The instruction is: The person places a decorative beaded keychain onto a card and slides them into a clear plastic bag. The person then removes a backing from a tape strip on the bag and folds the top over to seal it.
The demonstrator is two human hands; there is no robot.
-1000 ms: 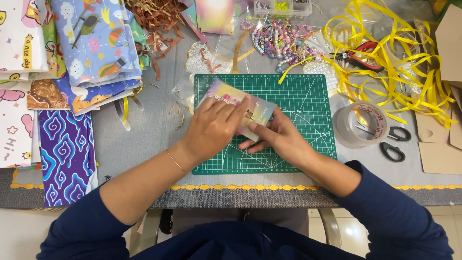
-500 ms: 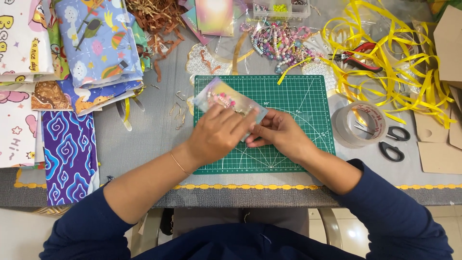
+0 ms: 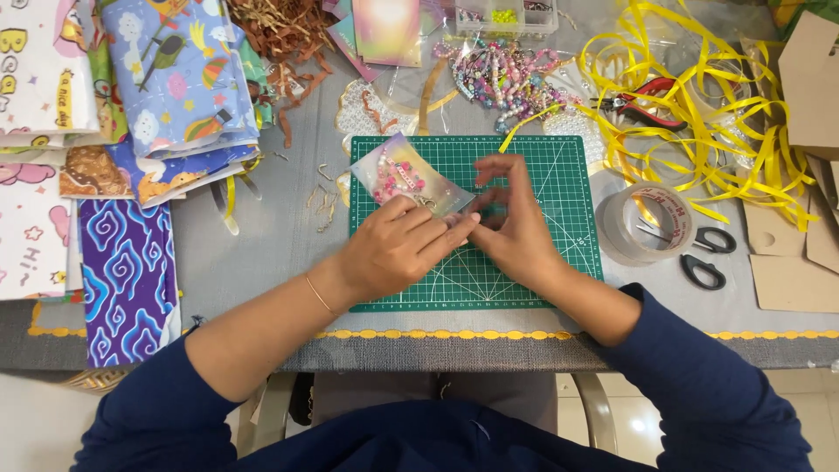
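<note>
A: Hands: what is the state of each?

B: The left hand (image 3: 398, 249) lies palm down with its fingers curled onto the lower edge of a small clear packet (image 3: 409, 181), pinning it flat. The right hand (image 3: 516, 229) stands on its edge just beside the left, fingers half open and raised; its thumb side meets the left fingertips at the packet's near corner. Whether it actually pinches the packet cannot be told.

A: Where does the packet lie?

B: Under and just beyond the left fingertips, on a green cutting mat (image 3: 542, 166) that carries both hands. Pink beads and a pale card show through its film.

A: What lies to the right of the right hand?

B: A roll of clear tape (image 3: 645, 225), near; black-handled scissors (image 3: 706, 256) just past it; loose yellow ribbon (image 3: 699, 114) beyond, with red-handled pliers (image 3: 642, 96) lying in it.

A: And to the left of the left hand?

B: Stacked patterned papers, one blue with wave motifs (image 3: 127, 280), well apart from the hand, at the edge of the grey table (image 3: 262, 253).

A: Beyond both hands?

B: A heap of coloured beads (image 3: 507, 74) and brown paper shreds (image 3: 280, 35).
</note>
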